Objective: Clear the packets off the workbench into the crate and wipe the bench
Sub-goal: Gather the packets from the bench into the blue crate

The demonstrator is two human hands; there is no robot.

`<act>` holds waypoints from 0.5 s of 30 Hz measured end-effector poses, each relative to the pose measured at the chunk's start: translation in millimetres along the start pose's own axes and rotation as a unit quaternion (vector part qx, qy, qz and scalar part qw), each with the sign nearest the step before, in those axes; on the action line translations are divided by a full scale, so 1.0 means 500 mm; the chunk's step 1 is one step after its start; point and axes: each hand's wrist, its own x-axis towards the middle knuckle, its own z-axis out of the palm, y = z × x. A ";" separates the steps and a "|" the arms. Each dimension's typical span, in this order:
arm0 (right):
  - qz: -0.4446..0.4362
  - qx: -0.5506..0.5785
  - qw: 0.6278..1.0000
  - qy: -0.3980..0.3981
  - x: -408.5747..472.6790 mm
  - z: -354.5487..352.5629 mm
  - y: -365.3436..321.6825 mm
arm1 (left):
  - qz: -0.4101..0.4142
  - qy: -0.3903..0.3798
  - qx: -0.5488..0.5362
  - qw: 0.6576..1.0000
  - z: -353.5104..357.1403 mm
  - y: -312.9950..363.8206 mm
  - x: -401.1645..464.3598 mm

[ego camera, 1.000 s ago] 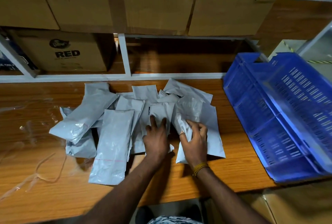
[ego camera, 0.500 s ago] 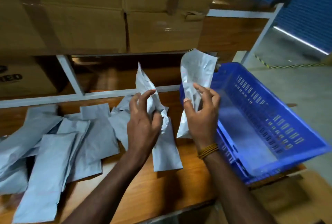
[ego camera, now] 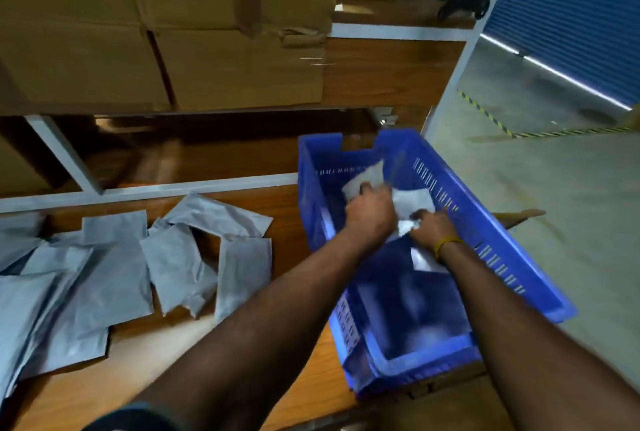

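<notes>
Inside the blue crate (ego camera: 491,223), the fingers of the left hand (ego camera: 372,211) and the right hand (ego camera: 431,228) are blurred and partly hidden, so their grip on the white packets (ego camera: 412,200) cannot be told. The crate floor is smeared. Left of the crate, the grey packets (ego camera: 114,278) are cut by the picture's left edge.

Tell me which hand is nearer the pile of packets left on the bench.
Left. The left hand is inside the crate on the side facing the pile of packets; the right hand sits farther right, deeper in.
</notes>
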 end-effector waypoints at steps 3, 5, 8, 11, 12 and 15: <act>-0.001 -0.022 0.999 -0.043 0.019 0.056 0.032 | -0.013 -0.144 0.092 0.985 0.086 -0.030 0.020; -0.006 -0.030 0.998 -0.058 0.027 0.081 0.036 | -0.031 -0.231 0.122 0.965 0.121 -0.039 0.025; -0.019 -0.036 0.995 -0.089 0.043 0.116 0.038 | -0.064 -0.319 0.162 0.932 0.122 -0.026 0.025; -0.012 -0.011 0.993 -0.119 0.044 0.123 0.039 | -0.055 -0.343 0.169 0.922 0.105 -0.017 0.035; -0.009 -0.001 0.993 -0.119 0.043 0.118 0.038 | -0.047 -0.345 0.191 0.918 0.099 -0.014 0.035; -0.009 0.074 0.996 -0.053 0.042 0.084 0.022 | -0.030 -0.255 0.154 0.954 0.075 -0.012 0.019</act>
